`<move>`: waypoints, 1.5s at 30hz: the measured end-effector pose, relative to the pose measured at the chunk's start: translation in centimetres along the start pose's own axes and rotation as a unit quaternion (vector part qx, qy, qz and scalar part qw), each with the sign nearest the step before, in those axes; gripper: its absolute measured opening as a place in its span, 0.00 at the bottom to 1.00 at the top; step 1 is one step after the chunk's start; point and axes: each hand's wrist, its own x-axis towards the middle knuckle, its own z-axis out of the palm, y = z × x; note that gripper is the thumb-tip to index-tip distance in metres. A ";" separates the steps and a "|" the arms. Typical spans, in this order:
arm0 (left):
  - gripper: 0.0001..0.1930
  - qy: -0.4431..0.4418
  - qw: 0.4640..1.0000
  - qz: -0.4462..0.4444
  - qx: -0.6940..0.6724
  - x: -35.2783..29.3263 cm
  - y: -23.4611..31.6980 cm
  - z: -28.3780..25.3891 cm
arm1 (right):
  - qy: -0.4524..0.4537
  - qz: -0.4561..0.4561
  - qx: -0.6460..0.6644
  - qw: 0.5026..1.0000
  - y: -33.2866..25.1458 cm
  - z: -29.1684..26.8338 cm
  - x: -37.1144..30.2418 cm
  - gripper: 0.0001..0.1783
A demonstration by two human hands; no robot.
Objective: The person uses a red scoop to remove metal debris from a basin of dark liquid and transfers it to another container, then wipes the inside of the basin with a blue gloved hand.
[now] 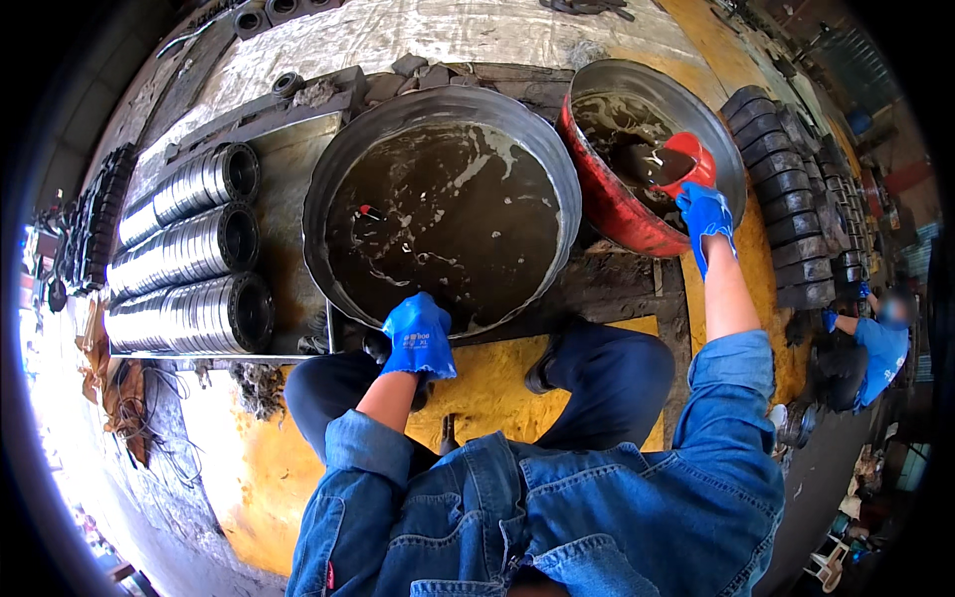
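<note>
My right hand (708, 217), in a blue glove, is closed on a red plastic dipper (700, 159). The dipper is tilted inside a red-sided basin (627, 217) of murky brown liquid. At the near rim of a larger grey metal basin (320, 254), my left hand (418, 333), gloved in blue too, is curled with its fingertips hidden from view. Whether it grips the rim or something else does not show. Dark brown liquid with pale streaks of foam fills the large basin, and a small red-and-white object (370, 212) shows at its surface.
Left of the large basin, several stacks of shiny metal rings (184, 249) lie on a metal tray (288, 189). Dark ring-shaped parts (781, 199) line the right side. Another person (880, 348) in blue crouches at the far right. A wire bundle (149, 398) lies at lower left.
</note>
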 end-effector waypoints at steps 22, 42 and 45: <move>0.10 -0.058 0.989 0.062 0.121 -0.5 0.7 -1.4 | -0.239 -0.111 -0.039 0.964 -7.1 14.6 -14.0 0.24; 0.10 -0.034 0.998 -0.029 -0.034 0.2 -0.1 -0.6 | -0.351 0.114 0.080 0.926 5.7 30.4 -18.9 0.16; 0.11 -0.058 0.996 -0.060 -0.026 0.1 -0.1 -1.3 | -0.425 0.300 0.263 0.813 6.6 30.6 -18.4 0.14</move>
